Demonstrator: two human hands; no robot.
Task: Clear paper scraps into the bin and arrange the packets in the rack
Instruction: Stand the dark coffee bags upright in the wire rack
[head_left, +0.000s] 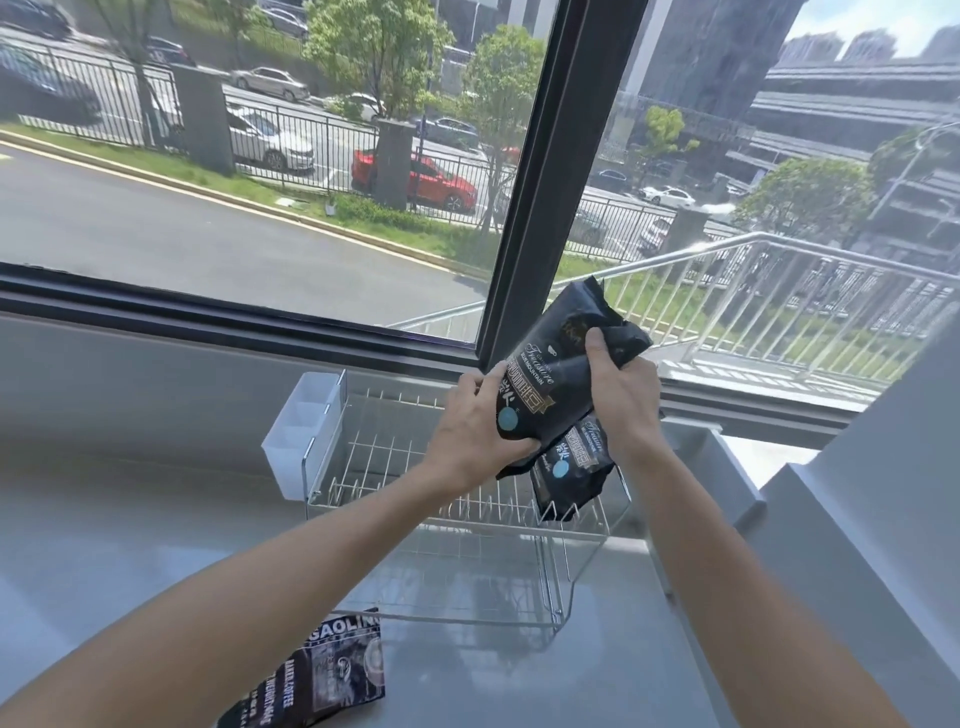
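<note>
A black coffee packet (558, 364) with a blue dot hangs tilted above the right end of the white wire rack (395, 467). My left hand (475, 431) grips its lower edge and my right hand (621, 395) clasps its upper right side. A second black packet (571, 475) of the same kind stands in the rack's right end, just under my right hand. A third dark packet (332, 670) with white lettering lies flat on the grey counter near my left forearm. No paper scraps or bin are in view.
A translucent white caddy (304, 431) hangs on the rack's left end. The rack sits on a grey counter (130, 519) below a large window with a dark frame (545, 197). A grey ledge (727, 467) rises on the right.
</note>
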